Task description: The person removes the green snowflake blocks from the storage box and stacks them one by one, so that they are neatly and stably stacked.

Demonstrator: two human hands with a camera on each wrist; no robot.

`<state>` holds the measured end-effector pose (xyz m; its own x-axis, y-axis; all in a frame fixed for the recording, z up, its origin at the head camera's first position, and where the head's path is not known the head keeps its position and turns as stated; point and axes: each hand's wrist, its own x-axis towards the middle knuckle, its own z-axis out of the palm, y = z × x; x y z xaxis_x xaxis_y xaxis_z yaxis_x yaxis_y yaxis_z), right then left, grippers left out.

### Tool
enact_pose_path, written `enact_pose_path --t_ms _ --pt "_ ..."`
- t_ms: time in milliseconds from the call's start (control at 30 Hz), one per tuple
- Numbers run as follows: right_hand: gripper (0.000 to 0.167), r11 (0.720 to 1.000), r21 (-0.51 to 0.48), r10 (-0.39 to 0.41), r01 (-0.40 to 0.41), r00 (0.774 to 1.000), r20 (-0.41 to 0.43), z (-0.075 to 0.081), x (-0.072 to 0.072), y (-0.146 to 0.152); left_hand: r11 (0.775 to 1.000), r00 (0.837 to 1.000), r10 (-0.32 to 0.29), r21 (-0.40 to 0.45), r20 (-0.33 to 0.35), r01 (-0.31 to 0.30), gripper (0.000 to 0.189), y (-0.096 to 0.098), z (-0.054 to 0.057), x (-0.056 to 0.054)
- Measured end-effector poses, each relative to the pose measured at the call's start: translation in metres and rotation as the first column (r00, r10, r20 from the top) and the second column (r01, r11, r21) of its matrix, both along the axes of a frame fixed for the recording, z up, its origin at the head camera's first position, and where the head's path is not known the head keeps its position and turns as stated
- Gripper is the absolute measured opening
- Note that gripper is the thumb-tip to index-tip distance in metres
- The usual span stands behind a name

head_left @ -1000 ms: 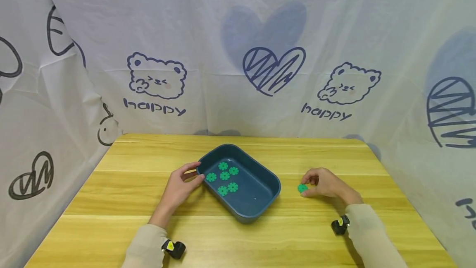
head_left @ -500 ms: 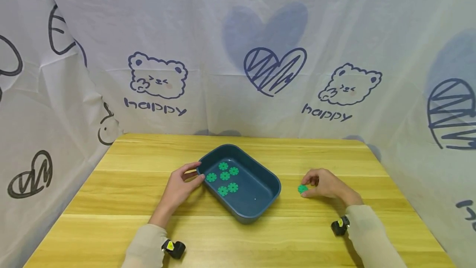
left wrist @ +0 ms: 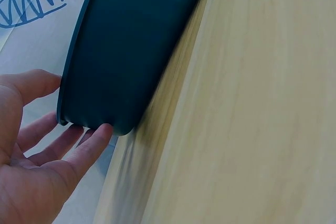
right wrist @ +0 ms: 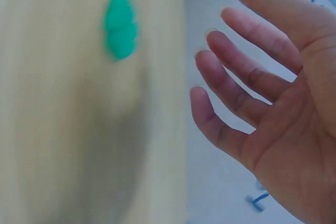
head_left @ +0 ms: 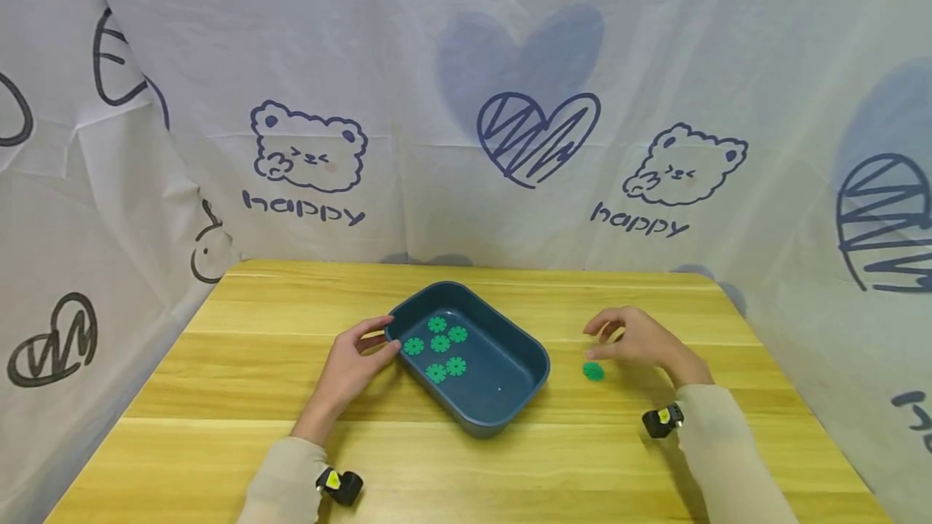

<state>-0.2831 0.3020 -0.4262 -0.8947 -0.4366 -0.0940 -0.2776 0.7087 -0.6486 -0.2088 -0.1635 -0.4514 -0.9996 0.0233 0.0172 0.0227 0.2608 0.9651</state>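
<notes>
A dark blue rectangular plastic bin (head_left: 510, 346) stands at an angle on the table. Several green notched plastic discs (head_left: 440, 344) lie inside it, toward its left end. With spread fingers, my left hand (head_left: 353, 366) touches the bin's left end; in the left wrist view its fingertips (left wrist: 106, 129) meet the outer wall. Right of the bin, green notched plastic (head_left: 593, 371) lies on the table, showing two blurred lobes in the right wrist view. My right hand (head_left: 637, 340) hovers just above and beyond it, fingers loosely bent and holding nothing.
The wooden table (head_left: 291, 306) has light yellow boards. White cloth (head_left: 415, 209) with hearts, bears and lettering hangs behind it and at both sides. A small black camera (head_left: 661, 421) sits on the right wrist, and a similar camera (head_left: 341, 488) on the left.
My right hand has let go of the green notched plastic and lifted up and slightly away, leaving it on the table. My left hand and the bin have stayed in place.
</notes>
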Motion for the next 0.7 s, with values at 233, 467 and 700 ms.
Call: enact_pose_path --t_ms 233,467,700 --pt "0.034 0.997 -0.045 0.058 -0.06 0.998 -0.039 0.035 -0.005 -0.03 1.0 1.0 -0.002 -0.001 0.0 0.002 0.051 0.002 0.0 0.001" --pt "0.032 0.993 -0.027 0.114 -0.115 0.992 -0.047 0.054 -0.013 -0.066 1.0 1.0 0.003 -0.013 -0.001 -0.003 0.05 0.002 -0.002 0.0" --pt "0.027 0.984 -0.021 0.177 -0.178 0.983 -0.047 0.058 -0.024 -0.098 1.0 1.0 0.007 -0.021 0.001 -0.007 0.05 0.003 -0.004 -0.002"
